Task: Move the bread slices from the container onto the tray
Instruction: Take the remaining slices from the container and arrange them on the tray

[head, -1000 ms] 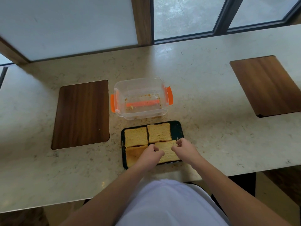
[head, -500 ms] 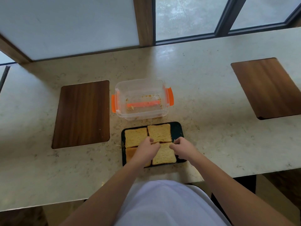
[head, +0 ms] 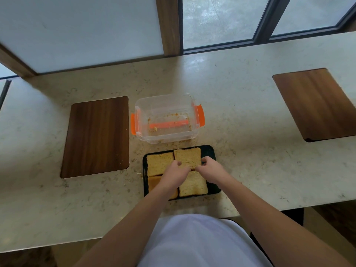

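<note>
**Hands reach the far right slice on the tray**

Both hands have moved up the tray since a second ago, from the near right bread slice to the far right one. Now the left hand (head: 174, 173) pinches the near left edge of the far right slice (head: 187, 158), and the right hand (head: 209, 167) pinches its near right corner, so each grip is closed on that slice.

Four bread slices lie on the black tray (head: 211, 151), two by two. Beside the held slice sits the far left slice (head: 159, 163), touching it or nearly so. Below lie the near right slice (head: 193, 186) and a darker near left slice (head: 154, 183), partly hidden under the left wrist.

Just beyond the tray stands the clear container (head: 165, 101) with orange clips at both ends. It holds only crumbs and an orange strip; no bread remains inside. Crumbs dot the pale stone tabletop (head: 240, 112) around it.

A dark wooden board (head: 96, 137) lies left of the container, and another wooden board (head: 316, 105) lies well apart at the right.
</note>
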Available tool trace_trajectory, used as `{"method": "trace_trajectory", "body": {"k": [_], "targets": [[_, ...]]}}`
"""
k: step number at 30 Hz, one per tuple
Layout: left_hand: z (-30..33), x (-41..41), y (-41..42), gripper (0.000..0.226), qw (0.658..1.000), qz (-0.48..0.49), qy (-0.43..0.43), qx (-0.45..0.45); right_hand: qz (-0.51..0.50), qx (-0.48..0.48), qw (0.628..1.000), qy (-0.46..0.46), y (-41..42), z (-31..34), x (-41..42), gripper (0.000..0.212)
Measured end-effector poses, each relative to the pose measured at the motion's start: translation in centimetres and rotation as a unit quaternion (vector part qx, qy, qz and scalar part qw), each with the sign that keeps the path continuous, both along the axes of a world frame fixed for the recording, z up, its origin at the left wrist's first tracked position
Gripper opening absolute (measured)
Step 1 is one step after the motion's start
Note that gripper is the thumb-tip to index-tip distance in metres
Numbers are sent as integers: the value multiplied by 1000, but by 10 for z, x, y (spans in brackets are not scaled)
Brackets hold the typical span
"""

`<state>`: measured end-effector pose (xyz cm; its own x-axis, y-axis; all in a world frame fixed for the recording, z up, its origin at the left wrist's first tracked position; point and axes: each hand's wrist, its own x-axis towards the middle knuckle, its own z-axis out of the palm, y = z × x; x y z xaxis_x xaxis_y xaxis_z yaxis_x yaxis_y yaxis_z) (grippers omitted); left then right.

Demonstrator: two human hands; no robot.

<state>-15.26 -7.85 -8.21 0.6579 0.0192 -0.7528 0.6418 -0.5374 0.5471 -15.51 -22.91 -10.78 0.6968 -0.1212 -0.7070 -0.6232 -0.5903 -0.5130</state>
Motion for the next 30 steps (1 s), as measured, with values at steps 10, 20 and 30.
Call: {"method": "trace_trajectory", "body": {"k": [10, 20, 30], "targets": [[3, 1, -3, 52, 1000, -3, 6, -14, 19, 2, 1000, -16, -5, -3, 0, 61], [5, 4, -24, 32, 1000, -19, 9, -11, -9, 2, 1000, -6, -25, 1, -2, 53], [10, 1, -29, 24, 999, -25, 12, -19, -7, -4, 1000, 8, -30, 7, 0, 44]]}}
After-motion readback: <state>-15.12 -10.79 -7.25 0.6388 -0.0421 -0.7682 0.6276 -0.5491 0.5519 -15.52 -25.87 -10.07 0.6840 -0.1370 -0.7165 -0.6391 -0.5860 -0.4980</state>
